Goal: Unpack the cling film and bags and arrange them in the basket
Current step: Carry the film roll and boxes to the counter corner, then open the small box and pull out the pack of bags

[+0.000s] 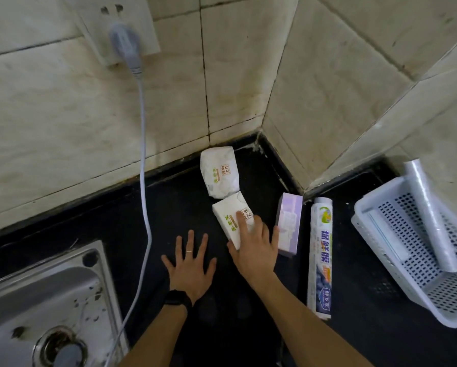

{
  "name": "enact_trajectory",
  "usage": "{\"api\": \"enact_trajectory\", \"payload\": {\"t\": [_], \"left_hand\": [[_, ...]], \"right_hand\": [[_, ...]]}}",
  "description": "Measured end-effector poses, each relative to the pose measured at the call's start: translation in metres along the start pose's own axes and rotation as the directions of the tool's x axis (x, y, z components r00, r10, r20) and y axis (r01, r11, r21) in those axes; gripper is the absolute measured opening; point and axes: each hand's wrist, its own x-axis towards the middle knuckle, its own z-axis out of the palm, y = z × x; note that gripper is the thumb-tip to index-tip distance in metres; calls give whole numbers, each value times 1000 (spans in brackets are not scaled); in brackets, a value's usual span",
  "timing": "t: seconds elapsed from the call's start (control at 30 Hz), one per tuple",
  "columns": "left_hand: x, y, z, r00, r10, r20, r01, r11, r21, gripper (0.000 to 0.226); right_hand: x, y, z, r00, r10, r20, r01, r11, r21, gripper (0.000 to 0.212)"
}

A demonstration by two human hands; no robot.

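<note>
On the black counter lie two white bag packs: one (219, 174) near the wall corner, a second (231, 221) just in front of it. My right hand (255, 243) rests on the second pack with straight fingers. My left hand (189, 263) lies flat and spread on the counter beside it, holding nothing. A purple box (289, 226) stands right of my right hand. A wrapped cling film roll (321, 256) lies further right. A white perforated basket (375, 242) at the right holds a bare clear roll (431, 221) leaning over its rim.
A steel sink (44, 300) fills the lower left. A grey cable (144, 160) hangs from a wall socket (121, 30) down across the counter by the sink. Tiled walls meet in a corner behind the packs.
</note>
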Motion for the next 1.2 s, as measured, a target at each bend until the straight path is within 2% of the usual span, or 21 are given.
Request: {"api": "enact_trajectory", "payload": {"t": [0.1,0.17,0.23,0.33,0.47,0.6,0.67,0.77,0.83,0.9,1.0,1.07,1.2], "left_hand": [[0,3,-6,999,4,42,-4,1000,2,71],[0,5,-16,998,1,59,0,1000,-30,72],[0,12,-32,999,-13,37,17,992,-127,71],[-1,33,-58,991,-12,-136,-30,953,-301,66],[-5,88,-77,917,228,-329,-324,905,-277,59],[-7,156,-75,861,416,-293,-495,819,-290,59],[-6,185,-66,839,495,-224,-537,820,-199,61],[-1,217,-54,887,458,-62,-462,884,-68,67],[0,228,-49,920,392,-9,-392,920,-23,68],[1,234,-46,934,356,17,-355,934,-32,70],[0,237,-46,958,283,39,-273,946,-174,78],[-6,238,-51,974,228,2,-217,930,-297,84],[-35,232,-67,971,223,-83,-235,850,-471,90]], "right_hand": [[2,2,-9,997,-24,78,22,999,31,90],[-1,7,-21,995,-51,80,43,994,104,86],[-12,17,-35,999,-49,23,42,972,229,77],[-42,47,-48,991,49,-126,2,928,373,59],[-95,107,-43,952,260,-159,-160,870,465,50],[-149,169,-23,864,478,-160,-344,792,504,40],[-173,191,-7,840,518,-159,-411,800,438,39],[-202,210,13,826,563,23,-548,794,263,52],[-217,217,31,831,539,140,-556,817,155,59],[-226,223,47,849,502,164,-523,842,134,63],[-231,228,61,860,488,152,-508,846,159,63],[-232,230,65,857,488,164,-511,845,159,63],[-232,234,54,854,469,225,-512,834,207,65]]}}
